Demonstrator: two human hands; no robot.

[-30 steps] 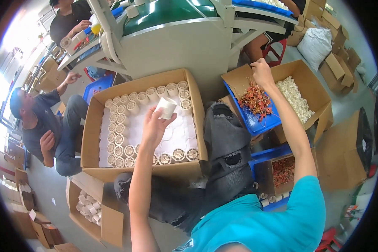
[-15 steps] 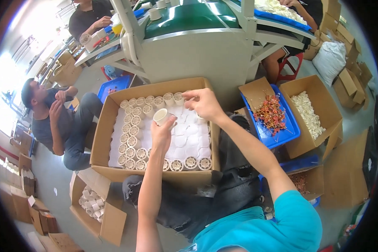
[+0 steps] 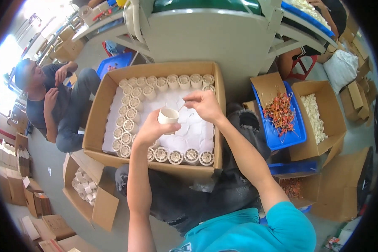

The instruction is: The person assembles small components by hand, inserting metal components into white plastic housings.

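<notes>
My left hand (image 3: 150, 129) is wrapped around a white plastic cup (image 3: 169, 116), its open mouth turned up. Just right of the cup, my right hand (image 3: 205, 106) has its thumb and fingers pinched together. Something thin seems to stick out of the pinch, too small to name. Both hands hang over a big cardboard box (image 3: 88, 130). Inside, similar white round parts (image 3: 161, 154) with slotted ends up stand in rows along the sides, on a white sheet (image 3: 185, 136). My left hand and forearm hide part of the near rows.
Right of the box lies a blue tray (image 3: 299, 133) of red-orange wired pieces (image 3: 278, 112), beside a carton (image 3: 340, 122) of small white pieces. A carton of white parts (image 3: 84, 187) stands lower left. A person (image 3: 50, 101) sits at left. Ahead is a grey machine frame (image 3: 206, 40).
The view has shifted. My hands have drawn nearer to me over the box, the cup still in my left hand. My right fingers have come down from the far row toward the cup and closed.
</notes>
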